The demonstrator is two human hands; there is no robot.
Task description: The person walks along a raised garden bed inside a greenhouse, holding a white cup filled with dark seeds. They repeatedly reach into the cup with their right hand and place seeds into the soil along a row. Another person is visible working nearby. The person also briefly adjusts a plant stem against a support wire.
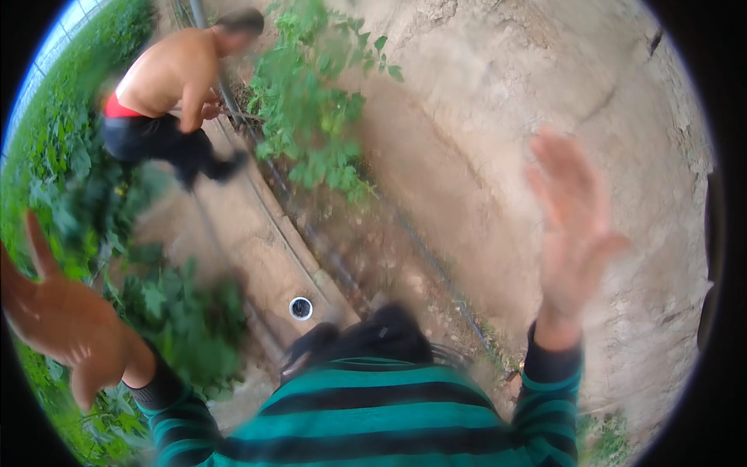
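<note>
Both my arms are raised, in green and black striped sleeves. My left hand (74, 327) is held up at the left, fingers spread, with nothing in it; leafy green plants (167, 311) lie behind and below it. At the right, my right hand (572, 222) is lifted in front of the earthen wall, its fingers stretched out and blurred by motion, holding nothing. A small white-rimmed bucket (301, 309) with dark contents stands on the ground just ahead of my legs, apart from both hands.
Another person (167, 86) bends toward tall green plants (307, 101) at the far left, hands near a stem. A pale concrete edge (303, 268) and a dark hose (424, 253) run along the ground. A rough earthen wall (498, 70) rises on the right.
</note>
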